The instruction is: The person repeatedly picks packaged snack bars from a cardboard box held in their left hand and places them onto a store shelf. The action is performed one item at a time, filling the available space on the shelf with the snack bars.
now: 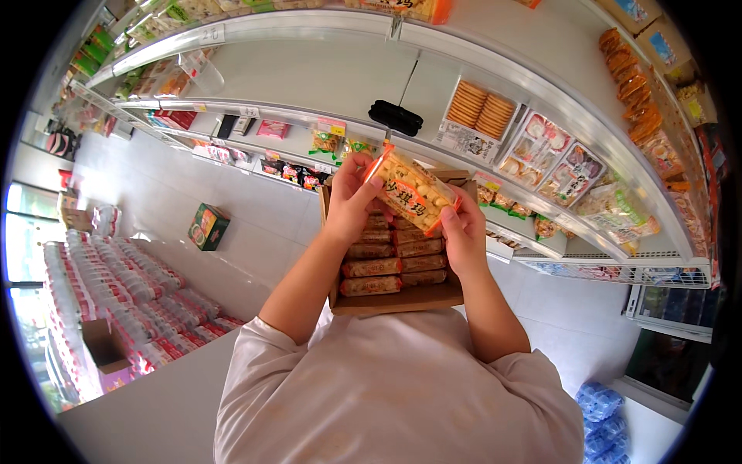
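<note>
I hold up a snack cake pack, lumpy and yellow in a clear and orange wrapper, between my two hands. It is tilted, its left end higher than its right. My left hand grips the left end, thumb on the front. Around the right end are the thumb and fingers of my right hand. Just below, an open cardboard box sits against my torso. Inside lie rows of wrapped snack packs with reddish-brown wrapping. My hands and the held pack hide the far part of the box.
Ahead stands a tiered store shelf with a black object, a tray of round biscuits and other snack packs. A green carton is on the floor. Stacked bottle packs stand left; blue wrapped packs lie lower right.
</note>
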The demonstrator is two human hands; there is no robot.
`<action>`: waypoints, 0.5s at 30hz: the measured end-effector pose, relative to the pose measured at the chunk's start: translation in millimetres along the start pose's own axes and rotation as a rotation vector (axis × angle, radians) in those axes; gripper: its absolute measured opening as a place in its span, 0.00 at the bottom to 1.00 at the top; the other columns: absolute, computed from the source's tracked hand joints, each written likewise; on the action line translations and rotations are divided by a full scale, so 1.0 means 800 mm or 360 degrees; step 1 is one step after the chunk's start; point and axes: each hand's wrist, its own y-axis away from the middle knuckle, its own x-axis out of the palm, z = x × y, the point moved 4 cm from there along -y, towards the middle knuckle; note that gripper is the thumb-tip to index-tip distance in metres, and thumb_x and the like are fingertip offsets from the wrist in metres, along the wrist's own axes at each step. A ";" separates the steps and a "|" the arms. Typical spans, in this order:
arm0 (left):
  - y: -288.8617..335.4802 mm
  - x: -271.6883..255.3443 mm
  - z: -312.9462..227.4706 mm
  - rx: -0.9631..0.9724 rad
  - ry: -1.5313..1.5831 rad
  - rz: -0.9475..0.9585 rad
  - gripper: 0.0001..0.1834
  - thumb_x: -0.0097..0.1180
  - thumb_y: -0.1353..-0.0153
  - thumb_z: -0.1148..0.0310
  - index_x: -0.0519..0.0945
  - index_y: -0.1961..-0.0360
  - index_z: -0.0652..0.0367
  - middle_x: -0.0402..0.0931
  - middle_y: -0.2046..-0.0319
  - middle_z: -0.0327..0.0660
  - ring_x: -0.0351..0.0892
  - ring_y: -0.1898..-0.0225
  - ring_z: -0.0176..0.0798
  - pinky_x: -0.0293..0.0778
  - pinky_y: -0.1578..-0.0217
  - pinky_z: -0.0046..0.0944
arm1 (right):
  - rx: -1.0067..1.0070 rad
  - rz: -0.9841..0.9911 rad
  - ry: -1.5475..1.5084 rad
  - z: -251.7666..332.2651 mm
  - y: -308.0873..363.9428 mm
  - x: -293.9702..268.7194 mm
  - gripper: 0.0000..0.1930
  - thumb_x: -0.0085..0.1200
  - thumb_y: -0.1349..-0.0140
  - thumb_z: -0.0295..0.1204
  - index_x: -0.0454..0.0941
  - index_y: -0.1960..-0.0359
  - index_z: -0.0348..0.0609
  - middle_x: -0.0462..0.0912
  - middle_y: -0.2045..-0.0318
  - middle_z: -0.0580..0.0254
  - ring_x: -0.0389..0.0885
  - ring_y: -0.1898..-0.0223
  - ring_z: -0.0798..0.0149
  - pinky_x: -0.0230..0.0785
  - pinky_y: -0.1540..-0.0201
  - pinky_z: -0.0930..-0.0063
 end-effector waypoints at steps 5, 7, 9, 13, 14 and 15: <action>-0.006 -0.024 0.019 0.0167 -0.0486 -0.0043 0.11 0.48 0.27 0.67 0.68 0.69 0.58 0.72 0.73 0.32 0.68 0.72 0.26 0.65 0.77 0.30 | -0.0049 -0.0056 0.0208 -0.014 0.002 -0.016 0.21 0.55 0.28 0.41 0.76 0.42 0.38 0.80 0.64 0.68 0.75 0.63 0.78 0.68 0.62 0.82; -0.006 -0.024 0.023 0.0234 -0.0631 -0.0063 0.18 0.46 0.25 0.64 0.68 0.74 0.58 0.69 0.76 0.30 0.64 0.73 0.23 0.60 0.76 0.29 | -0.0123 -0.0135 0.0166 -0.016 -0.002 -0.018 0.20 0.55 0.28 0.41 0.76 0.43 0.39 0.78 0.68 0.71 0.71 0.69 0.80 0.65 0.66 0.83; -0.003 -0.019 0.023 0.0208 -0.0740 -0.0039 0.21 0.43 0.23 0.61 0.69 0.75 0.59 0.67 0.79 0.29 0.61 0.74 0.22 0.58 0.75 0.29 | -0.0204 -0.0276 0.0137 -0.015 -0.004 -0.018 0.20 0.56 0.28 0.41 0.76 0.45 0.39 0.76 0.71 0.72 0.69 0.71 0.80 0.62 0.69 0.84; 0.006 -0.012 0.017 0.0117 -0.0970 -0.0047 0.22 0.41 0.21 0.59 0.70 0.73 0.61 0.64 0.82 0.29 0.58 0.76 0.25 0.60 0.74 0.31 | -0.0192 -0.0470 0.0093 -0.011 0.006 -0.026 0.16 0.58 0.29 0.41 0.76 0.54 0.40 0.75 0.71 0.72 0.70 0.71 0.79 0.64 0.70 0.85; 0.007 -0.012 0.017 0.0153 -0.1062 -0.0072 0.22 0.41 0.21 0.60 0.70 0.73 0.61 0.64 0.82 0.30 0.58 0.76 0.26 0.60 0.74 0.32 | -0.0164 -0.0471 0.0043 -0.008 0.009 -0.026 0.15 0.58 0.30 0.41 0.74 0.57 0.41 0.75 0.71 0.72 0.71 0.71 0.79 0.64 0.69 0.85; 0.007 -0.013 0.015 0.0190 -0.1155 -0.0096 0.21 0.42 0.22 0.60 0.70 0.73 0.62 0.64 0.82 0.30 0.59 0.76 0.27 0.61 0.74 0.32 | -0.0137 -0.0471 -0.0007 -0.007 0.010 -0.026 0.15 0.59 0.30 0.41 0.73 0.60 0.42 0.75 0.71 0.72 0.71 0.71 0.79 0.65 0.69 0.84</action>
